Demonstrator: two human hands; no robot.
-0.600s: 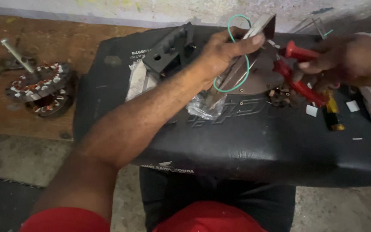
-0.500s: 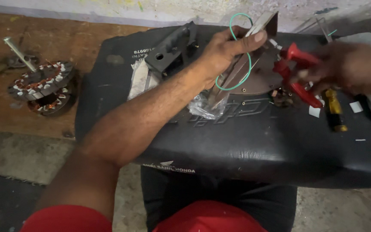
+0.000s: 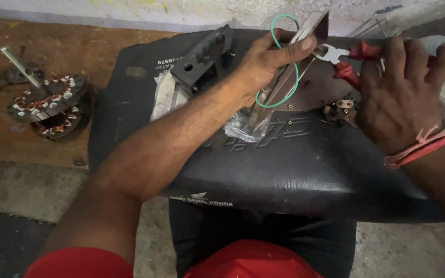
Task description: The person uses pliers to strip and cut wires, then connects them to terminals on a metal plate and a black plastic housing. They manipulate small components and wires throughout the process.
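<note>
Head view: the left hand point(image 3: 269, 64) grips a tilted metal strip point(image 3: 284, 77) near the far edge of a black seat point(image 3: 294, 170), fingers curled around it and the thumb pressed along its upper end. A green wire point(image 3: 284, 62) loops around the strip and the hand. The right hand point(image 3: 403, 98) closes its fingers over red-handled pliers point(image 3: 346, 56), whose tip sits just beside the thumb at the strip's top. A black bracket point(image 3: 202, 56) lies at the seat's far left corner, crumpled plastic point(image 3: 238, 126) below the strip. A wound stator point(image 3: 47, 105) rests on the wooden floor point(image 3: 78, 46), well left of the seat.
</note>
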